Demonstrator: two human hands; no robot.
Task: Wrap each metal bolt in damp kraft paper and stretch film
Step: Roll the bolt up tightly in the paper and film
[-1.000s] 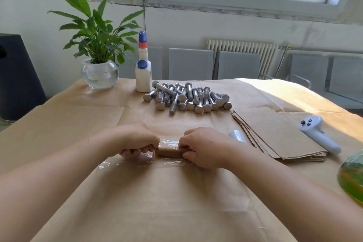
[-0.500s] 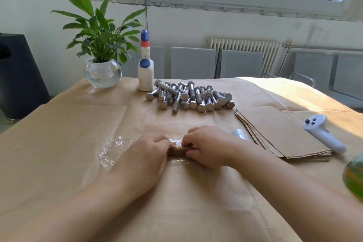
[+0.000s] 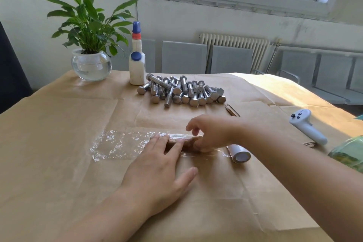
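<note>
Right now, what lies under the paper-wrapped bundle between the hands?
Clear stretch film lies spread beneath the paper-wrapped bundle, over the kraft table cover. Whatever is inside the bundle is hidden by the paper and both hands.

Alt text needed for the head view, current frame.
Both hands work a paper-wrapped bolt on stretch film: left hand lies flat on it, right hand grips its end. Behind lie a bolt pile, white bottle and plant.

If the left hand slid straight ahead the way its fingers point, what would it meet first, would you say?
The left hand already has its fingertips on the paper-wrapped bolt, so that comes first. Beyond it lies bare table paper, then probably the pile of bolts; depth is hard to judge.
</note>
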